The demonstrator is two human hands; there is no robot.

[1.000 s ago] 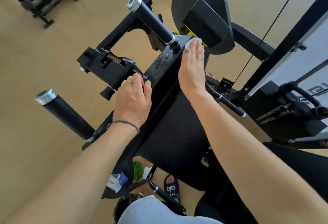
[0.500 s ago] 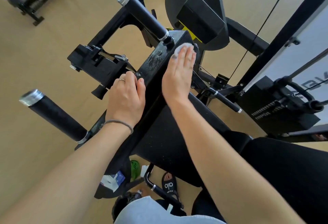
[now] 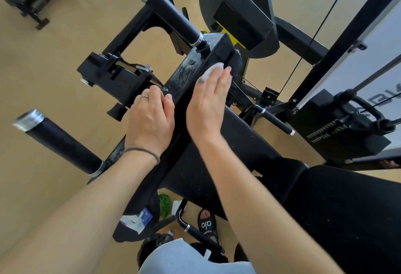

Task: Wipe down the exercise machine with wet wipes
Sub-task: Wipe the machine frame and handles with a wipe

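Observation:
A black exercise machine fills the middle of the view, with a square black beam (image 3: 195,65) running away from me. My right hand (image 3: 208,104) lies flat on the beam's right upper edge, fingers straight, pressing a white wet wipe (image 3: 213,69) that shows past the fingertips. The wipe has a dark smudge near my index finger. My left hand (image 3: 152,119) rests on the beam's left side, fingers bent over its edge, with a ring and a grey wristband. Streaks show on the beam's top.
Two black foam-covered handles (image 3: 173,17) (image 3: 63,143) stick out left of the beam. A weight stack (image 3: 338,134) and cable frame stand at the right. A black padded seat (image 3: 347,219) lies under my right arm. A wipes packet (image 3: 135,219) and my sandalled foot (image 3: 206,225) are below.
My right hand has slid the wipe back along the beam toward me, from its far end to the middle. The left hand stays in place on the beam's left side.

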